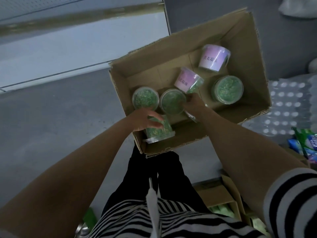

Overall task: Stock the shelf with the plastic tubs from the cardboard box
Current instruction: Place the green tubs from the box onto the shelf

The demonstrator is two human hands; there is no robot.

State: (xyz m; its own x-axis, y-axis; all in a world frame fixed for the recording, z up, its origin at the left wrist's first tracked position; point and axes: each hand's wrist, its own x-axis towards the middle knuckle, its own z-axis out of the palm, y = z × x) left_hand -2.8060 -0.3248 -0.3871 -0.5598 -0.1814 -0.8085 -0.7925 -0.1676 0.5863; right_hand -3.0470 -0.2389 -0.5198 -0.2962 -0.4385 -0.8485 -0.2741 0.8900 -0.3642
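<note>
An open cardboard box (243,48) stands on the floor before my legs. Several plastic tubs of green beads lie in it. My left hand (145,120) grips one tub lying on its side (158,128) at the box's near wall. My right hand (193,102) reaches between an upright tub (172,101) and a tilted pink-labelled tub (187,79); its fingers are hidden, curled at the tubs' rims. Another upright tub (145,98) stands at the left. A pink-labelled tub (213,58) and a green-topped one (227,88) lie further back. The white shelf (51,48) is at upper left.
Grey floor (51,126) spreads to the left of the box. A shrink-wrapped pack of bottles (288,107) lies right of the box. Colourful packets (307,145) and a smaller open carton (223,196) sit at lower right.
</note>
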